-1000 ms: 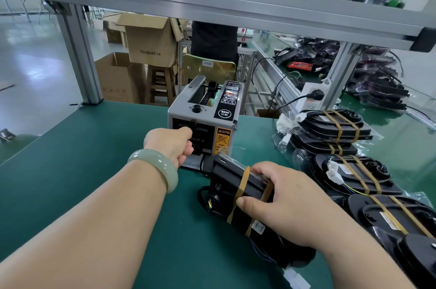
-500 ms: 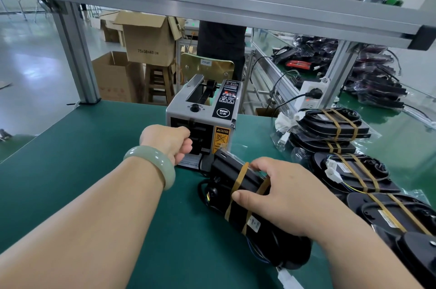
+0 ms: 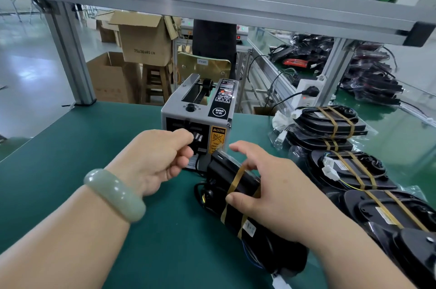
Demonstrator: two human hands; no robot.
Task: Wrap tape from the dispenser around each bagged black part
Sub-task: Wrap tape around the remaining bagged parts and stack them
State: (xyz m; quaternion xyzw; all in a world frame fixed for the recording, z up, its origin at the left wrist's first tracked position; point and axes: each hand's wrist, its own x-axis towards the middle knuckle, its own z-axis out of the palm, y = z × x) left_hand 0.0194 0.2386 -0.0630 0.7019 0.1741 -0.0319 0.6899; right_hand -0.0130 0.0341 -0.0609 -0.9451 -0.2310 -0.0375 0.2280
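The grey tape dispenser (image 3: 200, 109) stands at the middle of the green bench. My left hand (image 3: 158, 159), with a pale green bangle on the wrist, has curled fingers. Its thumb and forefinger pinch together right at the dispenser's outlet, apparently on a tape strip that is hard to make out. A bagged black part (image 3: 238, 194) with brown tape bands lies just in front of the dispenser. My right hand (image 3: 273, 196) rests on this part. The thumb presses its near side and the fingers spread loosely above it.
Several taped bagged parts (image 3: 335, 123) are stacked along the right side of the bench. A power strip (image 3: 304, 93) with a cable sits behind them. An aluminium frame beam (image 3: 212, 5) crosses overhead, and its post (image 3: 68, 53) stands at the back left. Cardboard boxes (image 3: 146, 41) and a person stand beyond the bench.
My right hand's fingers have lifted and spread from their grip over the part. My left hand stays at the dispenser outlet, its wrist turned slightly.
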